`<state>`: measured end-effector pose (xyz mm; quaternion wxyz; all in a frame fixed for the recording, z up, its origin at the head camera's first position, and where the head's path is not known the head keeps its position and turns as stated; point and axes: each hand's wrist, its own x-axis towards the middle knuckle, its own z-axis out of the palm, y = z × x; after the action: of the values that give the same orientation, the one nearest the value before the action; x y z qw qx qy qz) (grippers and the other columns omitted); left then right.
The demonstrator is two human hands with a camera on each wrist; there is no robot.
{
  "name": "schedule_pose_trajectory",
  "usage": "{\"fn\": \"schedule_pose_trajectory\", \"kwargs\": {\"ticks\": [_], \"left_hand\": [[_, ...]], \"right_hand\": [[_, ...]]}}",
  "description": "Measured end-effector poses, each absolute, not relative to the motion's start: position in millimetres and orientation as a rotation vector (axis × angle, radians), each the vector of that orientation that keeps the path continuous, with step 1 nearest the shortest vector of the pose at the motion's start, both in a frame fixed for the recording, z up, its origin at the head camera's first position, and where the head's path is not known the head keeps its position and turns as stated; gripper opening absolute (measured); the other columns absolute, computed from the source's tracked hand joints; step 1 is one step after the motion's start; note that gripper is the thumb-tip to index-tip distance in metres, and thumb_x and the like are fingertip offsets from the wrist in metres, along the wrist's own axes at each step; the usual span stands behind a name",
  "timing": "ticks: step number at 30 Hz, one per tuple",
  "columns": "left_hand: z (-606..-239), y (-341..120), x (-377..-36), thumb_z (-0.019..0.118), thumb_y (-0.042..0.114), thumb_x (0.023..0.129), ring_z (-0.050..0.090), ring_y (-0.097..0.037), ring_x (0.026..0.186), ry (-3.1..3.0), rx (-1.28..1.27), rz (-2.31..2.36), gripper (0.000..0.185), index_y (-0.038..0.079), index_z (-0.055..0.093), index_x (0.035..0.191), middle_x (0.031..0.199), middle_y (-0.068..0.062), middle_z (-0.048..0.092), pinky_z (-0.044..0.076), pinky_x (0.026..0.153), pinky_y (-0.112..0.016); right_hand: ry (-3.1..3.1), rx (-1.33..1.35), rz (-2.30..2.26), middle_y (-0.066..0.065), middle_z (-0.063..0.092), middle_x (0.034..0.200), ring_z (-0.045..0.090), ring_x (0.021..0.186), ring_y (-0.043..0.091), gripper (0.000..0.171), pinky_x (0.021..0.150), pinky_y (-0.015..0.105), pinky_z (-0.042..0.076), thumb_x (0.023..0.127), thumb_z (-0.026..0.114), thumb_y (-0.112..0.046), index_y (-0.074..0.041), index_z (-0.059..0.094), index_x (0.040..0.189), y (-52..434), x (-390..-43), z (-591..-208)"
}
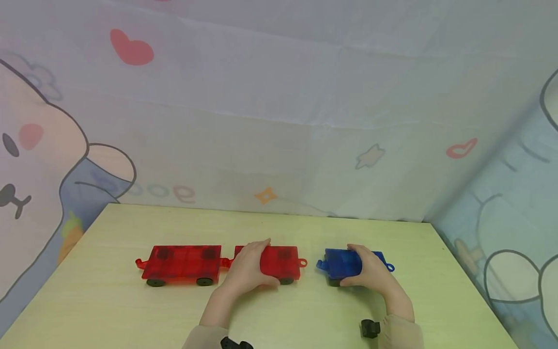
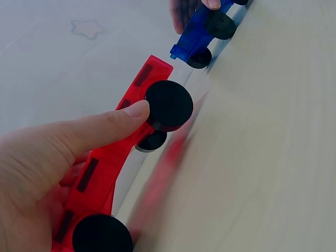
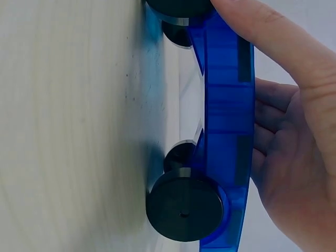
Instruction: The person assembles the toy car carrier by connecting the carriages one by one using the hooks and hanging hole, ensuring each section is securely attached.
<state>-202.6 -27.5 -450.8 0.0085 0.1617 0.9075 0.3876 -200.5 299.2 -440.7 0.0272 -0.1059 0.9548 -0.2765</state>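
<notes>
Two see-through red toy train cars with black wheels stand in a row on the table. The left red car (image 1: 185,261) is linked by its ring and hook to the second red car (image 1: 283,261). My left hand (image 1: 250,269) grips that second car across its width, thumb at the front near a black wheel (image 2: 169,105). To the right, my right hand (image 1: 370,271) grips a blue toy train car (image 1: 342,264) the same way, its thumb by a front wheel. The blue car's hook (image 1: 321,264) faces the red car's ring (image 1: 302,262), with a gap between them.
The pale wooden table (image 1: 296,322) ends at a cloth backdrop (image 1: 279,121) printed with cartoon figures. More printed cloth hangs along the right side. A black wrist device (image 1: 370,328) sits by the right sleeve.
</notes>
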Motion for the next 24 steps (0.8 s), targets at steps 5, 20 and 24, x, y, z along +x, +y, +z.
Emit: {"fn": "schedule_pose_trajectory", "kwargs": {"ticks": [5,20,24], "left_hand": [[-450.9,-28.1,-202.7,0.088,0.032,0.066,0.041,-0.032,0.133,2.832,0.502,1.223,0.095,0.008,0.042,0.145,0.143,-0.009,0.048,0.04,0.105,-0.052],[-452.1,-29.1,-202.7,0.087,0.034,0.067,0.04,-0.031,0.133,2.805,0.511,1.247,0.094,0.009,0.041,0.146,0.144,-0.008,0.047,0.04,0.105,-0.053],[-451.6,-29.5,-202.7,0.087,0.034,0.067,0.04,-0.031,0.134,2.803,0.513,1.251,0.094,0.009,0.041,0.145,0.144,-0.008,0.047,0.04,0.105,-0.053]], "right_hand": [[2.945,-0.331,-0.854,0.025,0.043,0.143,0.041,0.131,0.044,0.097,0.104,0.06,0.037,0.066,0.088,-0.036,0.004,0.04,0.141,298.3,-200.5,-439.9],[2.94,-0.307,-0.841,0.023,0.045,0.143,0.043,0.13,0.043,0.098,0.104,0.06,0.038,0.065,0.088,-0.039,0.001,0.041,0.141,288.7,-202.0,-440.5],[2.935,-0.29,-0.836,0.022,0.044,0.144,0.043,0.13,0.042,0.098,0.104,0.06,0.038,0.066,0.087,-0.041,-0.001,0.041,0.142,285.6,-203.4,-441.3]]}}
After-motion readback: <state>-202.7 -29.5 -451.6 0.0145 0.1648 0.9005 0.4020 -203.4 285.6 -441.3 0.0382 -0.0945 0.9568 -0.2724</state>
